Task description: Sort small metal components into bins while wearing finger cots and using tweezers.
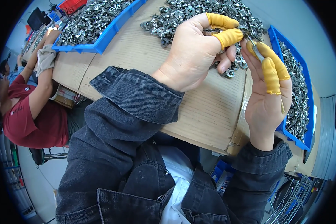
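Left hand (192, 52): pinched a small metal part (243, 29) in capped fingertips.
Right hand (268, 93): gripped a thin tool (258, 53).
Risk: the tool could have slipped, flicking the part into the far loose pile (198, 13).

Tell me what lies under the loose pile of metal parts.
The pile of metal parts lies on corrugated cardboard. The left hand covers part of the pile; the table beneath the cardboard is hidden.

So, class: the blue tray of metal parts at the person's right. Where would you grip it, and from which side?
Take the blue tray by its raised rim along the long side that faces the cardboard, coming from the left. That edge is bare and straight, and the metal parts heaped inside leave no room for fingers within it.
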`<state>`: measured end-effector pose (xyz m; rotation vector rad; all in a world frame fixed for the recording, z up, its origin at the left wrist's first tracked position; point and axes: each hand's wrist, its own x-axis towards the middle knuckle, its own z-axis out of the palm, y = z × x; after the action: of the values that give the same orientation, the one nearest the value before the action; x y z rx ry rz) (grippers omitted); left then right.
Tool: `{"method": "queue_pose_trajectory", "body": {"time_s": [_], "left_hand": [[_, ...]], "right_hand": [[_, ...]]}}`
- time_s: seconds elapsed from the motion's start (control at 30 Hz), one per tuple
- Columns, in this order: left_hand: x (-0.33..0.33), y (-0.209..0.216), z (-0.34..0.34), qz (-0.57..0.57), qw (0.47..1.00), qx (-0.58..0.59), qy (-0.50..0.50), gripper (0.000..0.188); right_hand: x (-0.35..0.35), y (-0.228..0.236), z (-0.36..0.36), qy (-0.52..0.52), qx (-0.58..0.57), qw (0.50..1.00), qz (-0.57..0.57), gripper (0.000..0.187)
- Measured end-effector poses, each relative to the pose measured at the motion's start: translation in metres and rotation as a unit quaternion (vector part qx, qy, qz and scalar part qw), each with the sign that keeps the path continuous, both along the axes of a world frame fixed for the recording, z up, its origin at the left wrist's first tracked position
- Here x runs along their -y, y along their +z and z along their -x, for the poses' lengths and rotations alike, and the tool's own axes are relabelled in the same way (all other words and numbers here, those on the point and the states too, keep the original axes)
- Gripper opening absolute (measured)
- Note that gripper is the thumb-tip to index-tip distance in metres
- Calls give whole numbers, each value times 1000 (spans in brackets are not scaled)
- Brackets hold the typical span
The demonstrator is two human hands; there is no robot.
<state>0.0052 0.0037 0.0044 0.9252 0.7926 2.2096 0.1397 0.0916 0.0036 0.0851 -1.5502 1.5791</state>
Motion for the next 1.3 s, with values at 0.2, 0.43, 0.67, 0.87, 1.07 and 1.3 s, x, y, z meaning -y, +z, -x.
{"method": "queue_pose_trajectory", "body": {"time_s": [0.2,0.43,0.67,0.87,1.07,1.3], "left_hand": [[1,1,-1,16,1000,-15,7,21],[1,-3,1,24,999,-29,24,21],[1,-8,2,32,998,-50,24,21],[-3,-8,3,28,999,-34,22,20],[0,-1,1,18,1000,-9,11,20],[1,-2,3,24,999,-23,10,20]], "right_hand": [[2,2,-2,-45,26,995,-84,29],[-1,4,-7,-43,64,993,-88,30],[-7,7,-7,80,35,988,124,29],[-1,10,-3,86,21,979,184,28],[2,8,-3,31,15,999,39,31],[1,7,-7,-43,62,991,-115,28]]}}
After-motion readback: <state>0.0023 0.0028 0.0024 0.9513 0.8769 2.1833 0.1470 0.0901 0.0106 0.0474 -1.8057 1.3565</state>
